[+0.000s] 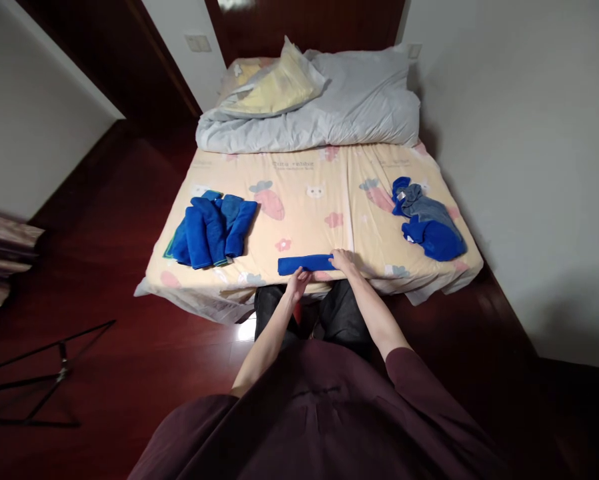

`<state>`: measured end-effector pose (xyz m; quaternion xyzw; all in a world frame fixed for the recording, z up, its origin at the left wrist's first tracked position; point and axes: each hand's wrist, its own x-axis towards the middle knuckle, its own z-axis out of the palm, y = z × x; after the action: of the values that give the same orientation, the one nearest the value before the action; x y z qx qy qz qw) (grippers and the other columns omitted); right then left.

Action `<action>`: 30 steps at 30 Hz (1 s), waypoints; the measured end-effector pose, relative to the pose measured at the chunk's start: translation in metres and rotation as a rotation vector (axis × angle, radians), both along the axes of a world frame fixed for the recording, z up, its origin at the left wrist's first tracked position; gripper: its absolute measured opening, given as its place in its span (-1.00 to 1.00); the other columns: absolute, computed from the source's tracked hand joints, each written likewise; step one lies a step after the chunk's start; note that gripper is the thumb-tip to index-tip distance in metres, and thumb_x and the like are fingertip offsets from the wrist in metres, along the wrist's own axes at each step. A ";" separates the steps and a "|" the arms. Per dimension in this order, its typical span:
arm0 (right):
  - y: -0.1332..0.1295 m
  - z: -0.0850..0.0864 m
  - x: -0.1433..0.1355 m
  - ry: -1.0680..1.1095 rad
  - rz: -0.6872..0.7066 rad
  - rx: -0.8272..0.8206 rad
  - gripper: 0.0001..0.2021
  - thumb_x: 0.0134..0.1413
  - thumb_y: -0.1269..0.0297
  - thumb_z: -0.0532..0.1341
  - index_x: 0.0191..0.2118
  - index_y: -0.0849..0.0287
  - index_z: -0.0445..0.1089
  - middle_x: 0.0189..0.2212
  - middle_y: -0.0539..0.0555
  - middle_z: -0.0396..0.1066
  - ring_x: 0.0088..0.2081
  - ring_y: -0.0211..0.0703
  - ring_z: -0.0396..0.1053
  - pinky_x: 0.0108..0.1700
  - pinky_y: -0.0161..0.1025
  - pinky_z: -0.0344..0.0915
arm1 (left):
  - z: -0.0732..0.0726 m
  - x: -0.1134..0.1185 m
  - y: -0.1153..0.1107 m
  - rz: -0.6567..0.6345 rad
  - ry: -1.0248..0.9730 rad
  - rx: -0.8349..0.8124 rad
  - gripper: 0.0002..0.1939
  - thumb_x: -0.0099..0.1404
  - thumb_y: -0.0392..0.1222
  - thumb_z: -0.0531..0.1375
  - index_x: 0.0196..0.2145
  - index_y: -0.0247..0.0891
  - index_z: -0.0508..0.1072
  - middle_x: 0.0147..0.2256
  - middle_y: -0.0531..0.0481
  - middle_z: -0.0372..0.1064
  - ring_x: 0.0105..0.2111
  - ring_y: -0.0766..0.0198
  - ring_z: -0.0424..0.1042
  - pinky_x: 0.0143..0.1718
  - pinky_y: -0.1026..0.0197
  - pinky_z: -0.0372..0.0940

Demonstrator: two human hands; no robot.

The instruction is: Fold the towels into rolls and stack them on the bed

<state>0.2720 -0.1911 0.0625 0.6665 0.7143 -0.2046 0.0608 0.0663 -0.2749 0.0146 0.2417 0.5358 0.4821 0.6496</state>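
Cartoon-print bed, dark red wood floor, grey duvet, white walls

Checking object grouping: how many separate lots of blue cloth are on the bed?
3: a folded stack at the left, a loose heap at the right, one folded strip under both hands. Counts inside the piles are hidden.
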 end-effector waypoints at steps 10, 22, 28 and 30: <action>0.027 -0.005 0.023 0.128 0.061 -0.140 -0.33 0.00 0.26 0.59 0.27 0.06 0.54 0.18 0.21 0.58 0.12 0.11 0.60 0.09 -0.19 0.49 | 0.001 -0.008 0.034 0.257 -0.005 -0.019 -0.61 0.38 0.21 0.34 -0.20 -0.20 0.49 -0.26 -0.14 0.56 -0.07 0.18 0.59 0.10 0.12 0.51; -0.003 0.022 0.004 0.412 0.117 -0.039 -0.60 0.05 0.31 0.51 0.04 0.23 0.63 -0.06 0.15 0.68 -0.06 -0.02 0.63 -0.02 -0.28 0.48 | 0.080 -0.033 0.090 0.274 0.078 0.269 -0.49 0.16 0.11 0.46 -0.06 -0.22 0.52 -0.01 -0.12 0.59 0.05 0.12 0.56 0.15 0.06 0.47; 0.001 0.051 -0.081 0.539 0.123 0.036 -0.56 0.03 0.36 0.49 0.07 0.26 0.57 -0.04 0.17 0.66 -0.07 -0.03 0.61 -0.06 -0.29 0.49 | 0.180 -0.062 0.099 0.010 0.119 0.604 -0.55 0.04 -0.05 0.54 -0.15 -0.28 0.60 -0.12 -0.11 0.63 -0.08 0.05 0.64 0.10 -0.04 0.52; 0.003 0.060 -0.114 0.631 0.093 0.074 -0.49 -0.02 0.34 0.52 0.10 0.23 0.54 0.00 0.15 0.64 -0.03 -0.01 0.59 -0.01 -0.23 0.51 | 0.204 -0.074 0.092 -0.079 0.136 0.643 -0.56 0.06 -0.07 0.54 -0.14 -0.33 0.62 -0.11 -0.17 0.63 -0.07 -0.01 0.66 0.12 -0.12 0.52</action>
<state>0.1583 -0.1881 0.1225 0.5384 0.7347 -0.3719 -0.1788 -0.0072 -0.1834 0.2181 0.4863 0.3886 0.5838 0.5212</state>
